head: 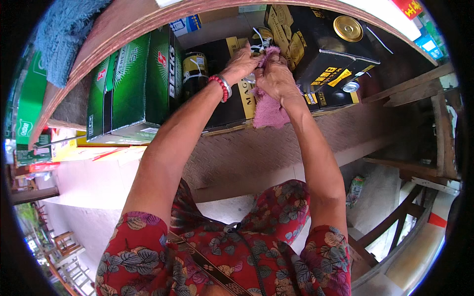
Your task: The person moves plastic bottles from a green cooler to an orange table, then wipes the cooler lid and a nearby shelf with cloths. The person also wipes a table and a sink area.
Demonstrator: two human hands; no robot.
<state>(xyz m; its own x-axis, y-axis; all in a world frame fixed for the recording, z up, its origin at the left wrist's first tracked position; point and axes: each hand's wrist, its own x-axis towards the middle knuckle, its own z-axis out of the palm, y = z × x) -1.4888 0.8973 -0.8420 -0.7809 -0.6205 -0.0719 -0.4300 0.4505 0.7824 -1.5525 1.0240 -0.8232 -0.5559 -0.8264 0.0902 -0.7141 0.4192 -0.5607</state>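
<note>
My right hand (273,76) grips a pink terry cloth (270,111), part of which hangs down over the front of a black-and-gold beer carton (218,96). My left hand (242,63) is beside it, its fingers near the upper part of the cloth and a white plastic tie (258,46). Whether the left fingers pinch the cloth or the tie is not clear. A gold-and-black can (195,72) with a white tie round it stands left of the hands. A second can (263,33) is partly hidden behind them.
A green Beck's carton (122,81) stands at the left, and a black Budweiser carton (333,55) with a gold can (348,28) on top at the right. The curved wooden board edge (148,22) runs above. Below is a patterned metal step (240,155). A blue cloth (70,37) hangs at upper left.
</note>
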